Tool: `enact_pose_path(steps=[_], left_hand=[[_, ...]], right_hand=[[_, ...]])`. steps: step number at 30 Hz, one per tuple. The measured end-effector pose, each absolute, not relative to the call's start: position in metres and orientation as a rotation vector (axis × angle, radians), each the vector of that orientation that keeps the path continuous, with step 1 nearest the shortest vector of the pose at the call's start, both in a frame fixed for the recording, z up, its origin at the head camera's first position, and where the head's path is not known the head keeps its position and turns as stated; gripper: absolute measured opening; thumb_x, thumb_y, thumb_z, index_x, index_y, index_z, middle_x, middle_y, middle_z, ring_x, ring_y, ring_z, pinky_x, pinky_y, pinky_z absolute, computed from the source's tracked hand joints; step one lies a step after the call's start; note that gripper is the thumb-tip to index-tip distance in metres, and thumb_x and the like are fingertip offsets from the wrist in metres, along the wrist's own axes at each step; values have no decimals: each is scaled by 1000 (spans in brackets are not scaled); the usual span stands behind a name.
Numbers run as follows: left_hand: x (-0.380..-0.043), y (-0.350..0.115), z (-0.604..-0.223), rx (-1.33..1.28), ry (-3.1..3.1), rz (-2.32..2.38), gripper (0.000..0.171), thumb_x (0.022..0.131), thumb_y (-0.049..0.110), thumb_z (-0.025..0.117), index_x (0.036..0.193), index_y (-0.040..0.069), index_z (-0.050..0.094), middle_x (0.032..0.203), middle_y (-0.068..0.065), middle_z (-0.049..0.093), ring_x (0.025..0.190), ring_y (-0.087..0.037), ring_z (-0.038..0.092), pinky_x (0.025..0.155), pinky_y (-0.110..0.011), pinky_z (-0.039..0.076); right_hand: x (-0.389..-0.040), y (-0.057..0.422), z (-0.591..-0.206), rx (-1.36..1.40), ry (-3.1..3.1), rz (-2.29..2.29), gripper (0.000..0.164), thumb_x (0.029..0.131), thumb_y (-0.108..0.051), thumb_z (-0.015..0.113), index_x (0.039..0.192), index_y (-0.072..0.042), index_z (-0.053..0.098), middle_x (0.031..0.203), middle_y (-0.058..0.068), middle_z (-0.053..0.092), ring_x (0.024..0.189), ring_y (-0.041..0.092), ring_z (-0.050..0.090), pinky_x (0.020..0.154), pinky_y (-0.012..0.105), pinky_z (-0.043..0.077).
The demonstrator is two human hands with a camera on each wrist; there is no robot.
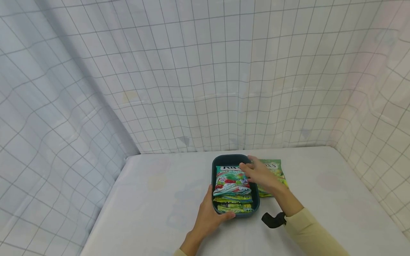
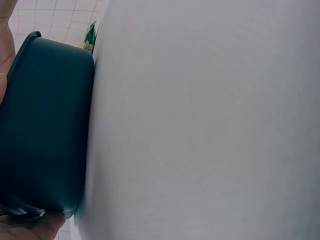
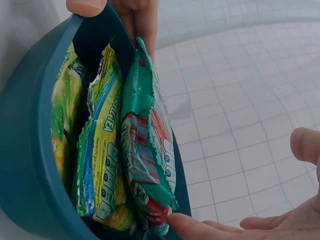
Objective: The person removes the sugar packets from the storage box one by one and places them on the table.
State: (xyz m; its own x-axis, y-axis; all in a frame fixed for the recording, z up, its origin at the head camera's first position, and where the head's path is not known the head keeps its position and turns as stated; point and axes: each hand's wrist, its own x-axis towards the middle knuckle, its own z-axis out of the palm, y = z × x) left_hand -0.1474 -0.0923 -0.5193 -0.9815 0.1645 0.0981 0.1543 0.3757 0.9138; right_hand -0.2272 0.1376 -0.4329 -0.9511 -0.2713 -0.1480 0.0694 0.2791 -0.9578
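Observation:
A dark teal plastic bin [image 1: 245, 214] stands on the white table, holding several candy bags. My left hand [image 1: 207, 216] grips its near left corner, thumb over the front rim and fingers along the outer side. Furthest back among the bags is a teal-and-red Fox's Mint Blossom candy bag [image 1: 231, 183]. In front of it sit a yellow-and-blue candy bag [image 3: 102, 155] and a yellow-green candy bag [image 1: 234, 207]. My right hand [image 1: 261, 175] reaches over the bin's right side, fingers extended and thumb apart; in the right wrist view a fingertip meets the Mint Blossom bag's edge.
A green-and-yellow Fox's candy bag [image 1: 276, 167] lies on the table [image 1: 153, 209] to the right of the bin, partly hidden by my right hand. White grid-patterned curtains [image 1: 205, 89] hang behind and at both sides. A black wrist mount [image 1: 273, 220] hangs at my right wrist.

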Motion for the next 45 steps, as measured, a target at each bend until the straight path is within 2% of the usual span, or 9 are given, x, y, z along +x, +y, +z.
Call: enact_pose_path(steps=[10, 17, 26, 34, 45], left_hand=[[-147, -92, -521, 303, 2620, 1708, 121, 76, 41, 91, 162, 1, 16, 159, -16, 37, 144, -33, 37, 113, -58, 34], [-146, -92, -521, 295, 2614, 1706, 122, 76, 42, 91, 162, 2, 15, 159, -16, 38, 144, -34, 38, 112, -58, 35], [-147, -91, -518, 275, 2613, 1700, 122, 77, 43, 90, 163, 5, 13, 161, -13, 34, 145, -31, 36, 113, -58, 34], [-147, -91, -520, 269, 2609, 1700, 123, 76, 43, 91, 163, 3, 13, 161, -16, 33, 145, -34, 36, 113, -58, 34], [-147, -91, -519, 259, 2615, 1700, 122, 75, 43, 91, 163, 5, 15, 159, -14, 37, 143, -32, 39, 113, -57, 35]], right_hand=[[-223, 130, -443, -86, 2459, -1488, 93, 99, -59, 57, 162, -3, 17, 159, 32, 28, 145, 49, 30, 110, 67, 32], [-223, 125, -448, -56, 2418, -1516, 88, 102, -49, 58, 162, -2, 13, 162, 30, 20, 147, 49, 24, 111, 68, 29], [-227, 116, -445, 57, 2373, -1617, 86, 102, -41, 62, 162, -1, 16, 164, 28, 18, 148, 48, 22, 114, 66, 26], [-227, 113, -448, 121, 2281, -1795, 79, 102, -30, 62, 159, 4, 19, 161, 31, 22, 147, 46, 25, 114, 62, 29], [-228, 110, -450, 157, 2250, -1833, 76, 101, -25, 63, 157, 6, 21, 160, 31, 22, 145, 46, 27, 113, 62, 31]])
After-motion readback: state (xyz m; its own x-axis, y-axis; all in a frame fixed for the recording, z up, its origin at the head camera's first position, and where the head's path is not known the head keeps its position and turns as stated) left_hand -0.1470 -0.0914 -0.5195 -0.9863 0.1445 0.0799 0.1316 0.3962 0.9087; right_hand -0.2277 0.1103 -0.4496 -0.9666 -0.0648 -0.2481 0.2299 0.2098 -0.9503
